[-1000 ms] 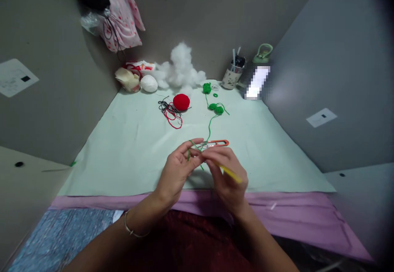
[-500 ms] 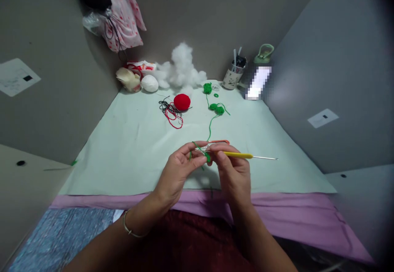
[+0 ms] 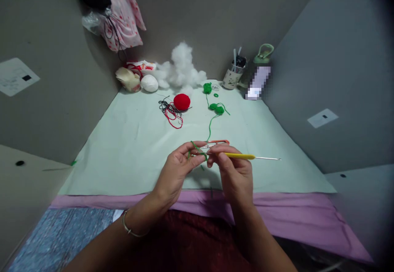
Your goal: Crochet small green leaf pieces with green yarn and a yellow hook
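Over the table (image 3: 117, 157) at six o'clock, fingers (image 3: 227, 163) clamp: right hand (image 3: 236, 173) on a yellow hook (image 3: 241, 156), left hand (image 3: 177, 169) on green yarn (image 3: 205, 157).

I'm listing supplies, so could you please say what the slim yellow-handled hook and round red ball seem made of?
Slim yellow-handled hook: grip probably smooth plastic, evenly yellow; shaft apparently polished metal, silvery. Round red ball: likely matte yarn, given the loose red strand near it.

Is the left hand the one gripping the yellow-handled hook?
No, the right hand grips the yellow-handled hook, while the left hand holds green yarn.
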`<state>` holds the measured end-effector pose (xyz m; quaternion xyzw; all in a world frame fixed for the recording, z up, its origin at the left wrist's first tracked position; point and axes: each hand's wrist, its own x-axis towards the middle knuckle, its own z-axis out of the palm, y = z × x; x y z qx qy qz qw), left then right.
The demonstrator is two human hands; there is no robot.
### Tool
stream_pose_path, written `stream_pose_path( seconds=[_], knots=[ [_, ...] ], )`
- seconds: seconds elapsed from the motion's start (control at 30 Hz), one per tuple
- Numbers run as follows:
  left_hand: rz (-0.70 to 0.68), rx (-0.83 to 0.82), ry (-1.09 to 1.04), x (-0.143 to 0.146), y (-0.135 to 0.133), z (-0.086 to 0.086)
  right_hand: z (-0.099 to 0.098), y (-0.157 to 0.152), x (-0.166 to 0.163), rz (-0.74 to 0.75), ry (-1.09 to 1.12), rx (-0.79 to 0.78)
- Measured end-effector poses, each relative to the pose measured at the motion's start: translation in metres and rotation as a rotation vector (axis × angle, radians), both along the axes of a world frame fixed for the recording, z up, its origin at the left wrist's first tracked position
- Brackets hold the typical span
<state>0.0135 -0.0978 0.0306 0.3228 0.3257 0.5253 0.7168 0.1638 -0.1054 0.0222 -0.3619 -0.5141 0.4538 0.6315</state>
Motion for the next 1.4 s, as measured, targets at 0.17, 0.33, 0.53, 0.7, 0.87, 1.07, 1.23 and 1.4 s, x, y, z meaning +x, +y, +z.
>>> stream_pose_path(
  seconds=[0.17,0.33,0.53,0.7,0.87,1.07,1.23,1.4],
  knots=[
    [0.017,-0.029,0.041,-0.004,-0.001,0.002,0.005,0.002,0.002,-0.071,0.098,-0.016],
    [0.006,-0.041,0.036,-0.005,-0.001,0.003,0.008,0.0,0.005,-0.097,0.108,0.029],
    [-0.013,-0.028,0.02,-0.005,0.0,0.003,0.004,-0.002,0.007,-0.056,0.058,0.031],
    [-0.02,-0.01,0.027,-0.006,0.0,0.001,0.003,-0.002,0.007,-0.048,0.035,0.037],
    [-0.007,0.017,0.053,-0.006,0.0,0.001,0.003,-0.003,0.008,-0.042,0.034,0.04],
    [0.003,0.071,0.128,-0.009,-0.001,0.003,0.001,-0.004,0.009,-0.036,-0.015,0.083],
    [0.01,0.107,0.192,-0.011,0.0,0.007,0.002,-0.005,0.01,-0.038,-0.07,0.132],
    [0.022,0.118,0.22,-0.011,-0.001,0.011,0.003,-0.005,0.009,-0.017,-0.072,0.139]
  ],
)
